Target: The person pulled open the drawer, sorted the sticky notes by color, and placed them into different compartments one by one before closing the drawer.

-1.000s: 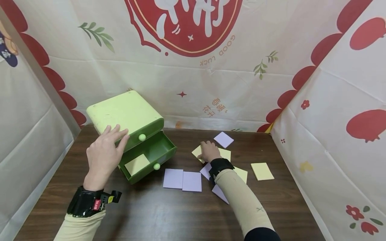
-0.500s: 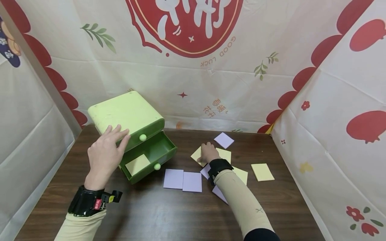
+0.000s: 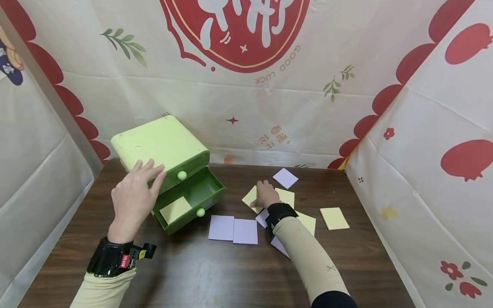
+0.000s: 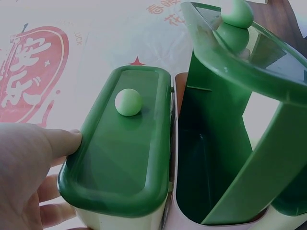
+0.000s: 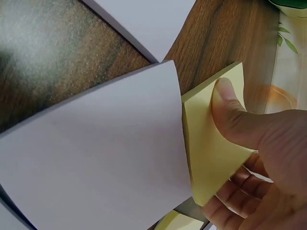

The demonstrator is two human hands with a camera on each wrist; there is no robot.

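Observation:
A two-tier green drawer box (image 3: 161,141) stands at the left of the table, its lower drawer (image 3: 200,192) pulled out with a yellow sticky-note pad (image 3: 175,210) inside. My left hand (image 3: 134,194) rests on the box top, fingers spread, thumb at the front edge beside the closed upper drawer (image 4: 120,153). Further right, my right hand (image 3: 266,194) pinches another yellow sticky-note pad (image 5: 211,129), thumb on its face and fingers along the far side. A purple pad (image 5: 100,143) overlaps its edge in the right wrist view.
Two purple pads (image 3: 233,230) lie side by side before the drawer. Another purple pad (image 3: 285,178) is behind my right hand, and a yellow pad (image 3: 334,218) sits apart at the right. More pads lie partly under my right forearm. Printed cloth (image 3: 231,98) walls three sides.
My right hand and the yellow sticky-note pad in it have shifted slightly left. The left hand stays in place on the box.

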